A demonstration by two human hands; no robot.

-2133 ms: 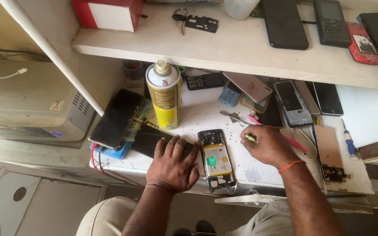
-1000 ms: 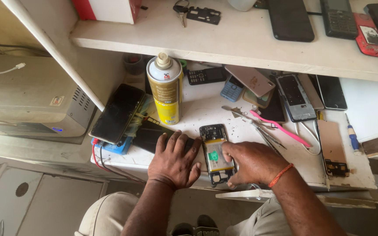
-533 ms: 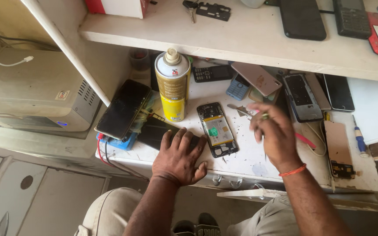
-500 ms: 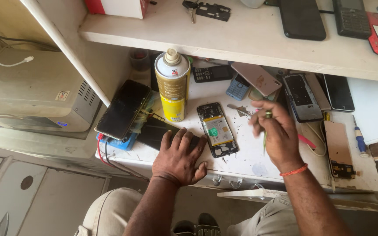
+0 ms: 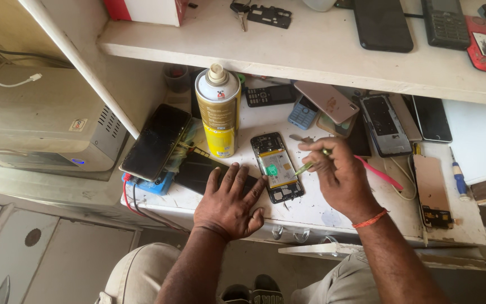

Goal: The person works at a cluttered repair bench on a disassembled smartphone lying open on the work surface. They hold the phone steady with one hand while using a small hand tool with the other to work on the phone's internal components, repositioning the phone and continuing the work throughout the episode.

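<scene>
An opened phone (image 5: 277, 167) with its back off lies flat on the white desk (image 5: 316, 208), just beside a tall yellow spray can (image 5: 219, 112). The left hand (image 5: 228, 202) lies flat and spread open, fingers touching the phone's left edge and a dark panel (image 5: 198, 170). It holds nothing. The right hand (image 5: 338, 174) pinches a thin green tool (image 5: 305, 167), its tip on the phone.

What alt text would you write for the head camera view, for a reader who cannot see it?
A person's right hand points a thin green tool at an opened phone lying on a white bench, while the left hand rests flat beside it. A yellow spray can and other phones surround it.
</scene>
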